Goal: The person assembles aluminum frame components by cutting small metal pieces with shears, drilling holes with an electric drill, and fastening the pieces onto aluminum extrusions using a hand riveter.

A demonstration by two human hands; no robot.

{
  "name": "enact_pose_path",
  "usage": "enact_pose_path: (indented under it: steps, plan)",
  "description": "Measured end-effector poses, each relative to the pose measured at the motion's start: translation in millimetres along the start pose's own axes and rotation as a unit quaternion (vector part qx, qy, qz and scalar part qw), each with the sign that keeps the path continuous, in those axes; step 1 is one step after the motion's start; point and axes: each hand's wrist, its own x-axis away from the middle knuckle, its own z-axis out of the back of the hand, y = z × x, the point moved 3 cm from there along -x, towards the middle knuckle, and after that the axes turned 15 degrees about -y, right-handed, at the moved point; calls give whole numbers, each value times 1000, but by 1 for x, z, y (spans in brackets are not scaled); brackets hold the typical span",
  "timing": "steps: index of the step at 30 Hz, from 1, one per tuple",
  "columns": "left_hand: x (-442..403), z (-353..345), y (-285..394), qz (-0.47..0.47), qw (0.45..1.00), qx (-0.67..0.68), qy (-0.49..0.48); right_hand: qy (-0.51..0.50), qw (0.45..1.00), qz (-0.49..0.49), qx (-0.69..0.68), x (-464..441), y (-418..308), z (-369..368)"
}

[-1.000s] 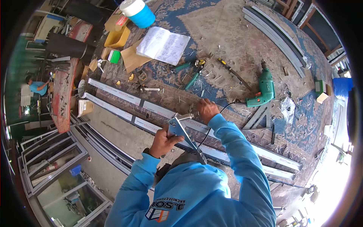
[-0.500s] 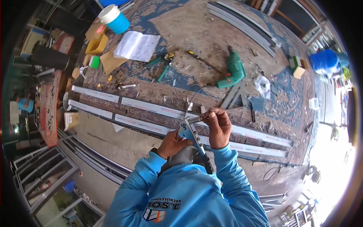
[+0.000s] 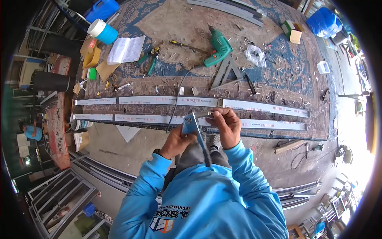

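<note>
My left hand (image 3: pixel 177 143) is closed around the bluish metal body of a hand riveter (image 3: pixel 192 129), held in front of my torso. Its long arm slants down toward my shirt, and its short nozzle (image 3: pixel 203 114) points right. At the nozzle's end, my right hand (image 3: pixel 227 126) has thumb and fingers pinched together. Whatever sits between those fingertips is too small to make out. Just beyond both hands, long metal profiles with white printed film (image 3: pixel 159 119) lie along the near edge of the table, in two rows.
On the carpet-covered table (image 3: pixel 159 28) lie a green drill (image 3: pixel 219 47), a metal set square (image 3: pixel 226 73), green-handled pliers (image 3: pixel 149 59), an open notebook (image 3: pixel 125 49) and scattered metal bits. The drill's cord (image 3: pixel 177 95) crosses the profiles. Another person (image 3: pixel 32 132) is at far left.
My view has shifted, so the table's contents sit further left and higher. The riveter has turned a little, its broad side now facing me more. Both hands keep their grip.
</note>
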Motion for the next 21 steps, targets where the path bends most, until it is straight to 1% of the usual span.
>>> enact_pose_path:
  steps: [1, 3, 5, 7, 8, 9, 10, 11, 12, 13, 15, 16, 17, 18, 19, 20, 21]
  plan:
    - [0, 0, 0, 24, 999, 28, -15, -3, 1000, 9, 10, 4, -1, 2]
    - [-7, -7, 15, -24, 999, 18, -36, -11, 999, 26, 34, 9, -8, 3]
    - [-11, -13, 35, -15, 996, 64, -59, -58, 995, 19, 74, 9, -14, 14]
    - [-10, -16, 45, 55, 982, 162, -86, -109, 989, 20, 103, 6, -10, 29]
    - [-14, -16, 30, 60, 983, 155, -81, -110, 984, 13, 141, 4, -8, 39]
    - [-16, -15, 23, 60, 985, 147, -65, -109, 958, 35, 264, 5, -9, 47]
    - [-16, -15, 19, 60, 987, 138, -48, -106, 916, 56, 383, 6, -9, 56]
    - [-16, -14, 17, 60, 989, 129, -31, -102, 859, 76, 496, 7, -7, 69]
    - [-11, -9, 17, 71, 986, 143, -38, -76, 793, 82, 599, 15, 17, 100]
    - [-2, -7, 15, 66, 977, 200, -39, -76, 760, 77, 640, 21, 35, 122]
    - [7, -8, 13, -36, 950, 302, -74, -28, 792, -30, 609, 34, 52, 123]
    - [7, -18, 18, -103, 932, 343, -60, -10, 913, -33, 407, 38, 54, 88]
    - [2, -22, 18, -139, 921, 358, -72, 6, 982, -29, 188, 39, 39, 41]
    - [-2, -26, 20, -156, 925, 343, -47, -75, 963, -17, 257, 46, 18, 4]
    - [-7, -30, 23, -174, 928, 329, -26, -154, 933, -3, 326, 52, -1, -23]
    - [-12, -35, 34, -207, 921, 327, -35, -158, 875, -15, 457, 53, -14, -34]
    - [-14, -34, 36, -216, 924, 312, -48, -157, 798, -29, 580, 53, -25, -39]
